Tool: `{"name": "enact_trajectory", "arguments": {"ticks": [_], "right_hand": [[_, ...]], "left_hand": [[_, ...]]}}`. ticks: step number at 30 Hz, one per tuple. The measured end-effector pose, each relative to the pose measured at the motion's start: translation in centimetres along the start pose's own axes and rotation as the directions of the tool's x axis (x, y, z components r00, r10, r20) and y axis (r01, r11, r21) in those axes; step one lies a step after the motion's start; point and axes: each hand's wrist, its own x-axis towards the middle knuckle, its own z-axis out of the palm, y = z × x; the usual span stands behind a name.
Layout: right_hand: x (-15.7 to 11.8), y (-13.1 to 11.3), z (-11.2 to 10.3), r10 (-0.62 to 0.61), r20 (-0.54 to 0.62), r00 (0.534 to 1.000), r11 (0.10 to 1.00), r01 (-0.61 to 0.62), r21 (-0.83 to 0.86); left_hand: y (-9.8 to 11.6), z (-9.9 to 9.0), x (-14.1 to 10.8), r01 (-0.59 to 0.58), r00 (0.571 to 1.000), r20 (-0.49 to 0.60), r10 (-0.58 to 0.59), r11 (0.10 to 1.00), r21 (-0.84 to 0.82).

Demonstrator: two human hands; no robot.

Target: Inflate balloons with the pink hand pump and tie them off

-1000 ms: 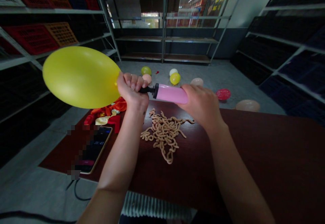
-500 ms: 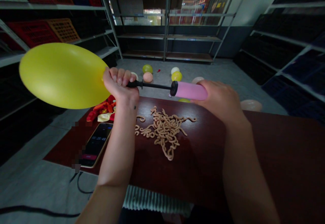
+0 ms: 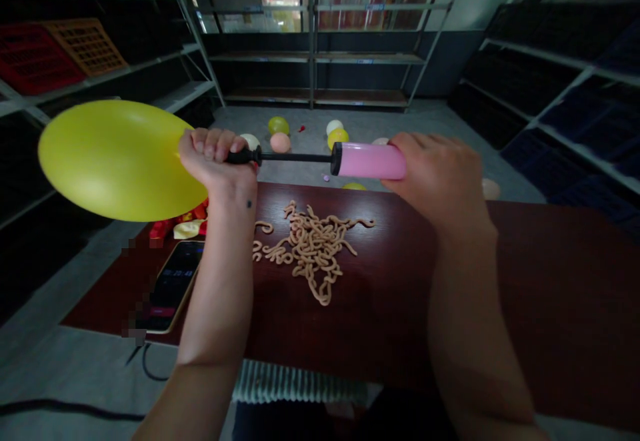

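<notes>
My left hand [image 3: 215, 157] is closed around the black end of a balloon pump, pinching the neck of a large inflated yellow balloon [image 3: 115, 161] there. The balloon swells out to the left of that hand. A thin black rod joins the black end to the pump's pink barrel [image 3: 373, 161]. Around the barrel's far end my right hand [image 3: 437, 174] is wrapped, its fingers partly hidden. The pump is held nearly level above the table's far edge. Below it lies a tangled pile of beige, string-like curled pieces [image 3: 317, 244] on the dark red-brown table [image 3: 380, 314].
A phone [image 3: 173, 287] showing a timer lies at the table's left, beside limp red and pale uninflated balloons [image 3: 187, 227]. Beyond the table, several balloons, such as a peach one [image 3: 280, 143], rest on the floor. Metal shelves [image 3: 313, 57] stand behind; crates [image 3: 87, 44] fill the left rack.
My hands have drawn apart a little, so more of the pump's rod shows between the black end and the pink barrel. The whole view has shifted slightly.
</notes>
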Motion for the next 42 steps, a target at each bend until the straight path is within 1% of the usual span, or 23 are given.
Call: {"name": "enact_trajectory", "arguments": {"ticks": [4, 6, 9, 12, 14, 16, 18, 21, 25, 29, 32, 36, 39, 42], "right_hand": [[0.4, -1.6, 0.1, -0.031, -0.014, 0.999, 0.999, 0.031, -0.007], [0.6, -2.6, 0.2, -0.05, -0.011, 0.999, 0.999, 0.05, -0.004], [0.7, -3.9, 0.6, -0.071, -0.011, 0.997, 0.997, 0.071, 0.013], [0.8, -4.5, 1.1, -0.068, -0.001, 0.998, 0.997, 0.068, 0.036], [0.7, -4.5, 1.5, -0.063, 0.004, 0.998, 0.997, 0.063, 0.052], [0.8, -4.4, 1.8, -0.063, 0.002, 0.998, 0.995, 0.062, 0.073], [0.9, -4.2, 2.1, -0.068, -0.003, 0.998, 0.992, 0.068, 0.103], [1.0, -3.7, 2.2, -0.093, -0.003, 0.996, 0.985, 0.093, 0.144], [1.0, -2.3, 2.1, -0.093, -0.004, 0.996, 0.984, 0.093, 0.155], [0.7, -0.3, 2.2, -0.084, -0.008, 0.996, 0.984, 0.084, 0.155], [0.4, 1.1, 2.4, -0.087, -0.003, 0.996, 0.982, 0.086, 0.166], [0.2, 2.6, 2.8, -0.087, -0.027, 0.996, 0.98, 0.09, 0.178], [0.1, 3.0, 2.8, -0.081, -0.046, 0.996, 0.986, 0.086, 0.142], [0.1, 2.7, 2.5, -0.071, -0.044, 0.996, 0.996, 0.074, 0.055]], "left_hand": [[-1.4, -1.2, 0.6, 0.004, 1.0, 0.026, -0.01, 0.977, 0.212], [-2.2, -1.5, 0.3, 0.023, 0.997, 0.06, -0.04, 0.964, 0.265], [-3.2, -1.2, -0.9, 0.028, 0.996, 0.072, -0.045, 0.975, 0.22], [-3.7, -0.4, -2.0, 0.019, 0.999, 0.046, -0.027, 0.985, 0.174], [-3.6, -0.2, -2.2, 0.014, 0.998, 0.051, -0.024, 0.982, 0.188], [-3.3, -0.3, -1.8, 0.011, 0.995, 0.091, -0.032, 0.976, 0.216], [-2.9, -0.6, -1.3, 0.014, 0.989, 0.14, -0.049, 0.972, 0.236], [-2.2, -0.9, -0.7, 0.003, 0.983, 0.177, -0.054, 0.962, 0.274], [-1.5, -1.1, -0.4, -0.074, 0.975, 0.223, -0.003, 0.939, 0.336], [-0.9, -1.2, 0.1, -0.115, 0.965, 0.259, 0.034, 0.946, 0.304], [-0.4, -1.2, 0.4, -0.12, 0.966, 0.251, 0.058, 0.963, 0.242], [0.3, -0.6, 0.4, -0.103, 0.979, 0.191, 0.068, 0.978, 0.182], [0.3, -0.3, 0.2, -0.086, 0.986, 0.154, 0.06, 0.982, 0.169], [-0.1, -0.5, 0.2, -0.078, 0.99, 0.132, 0.057, 0.985, 0.157]]}}
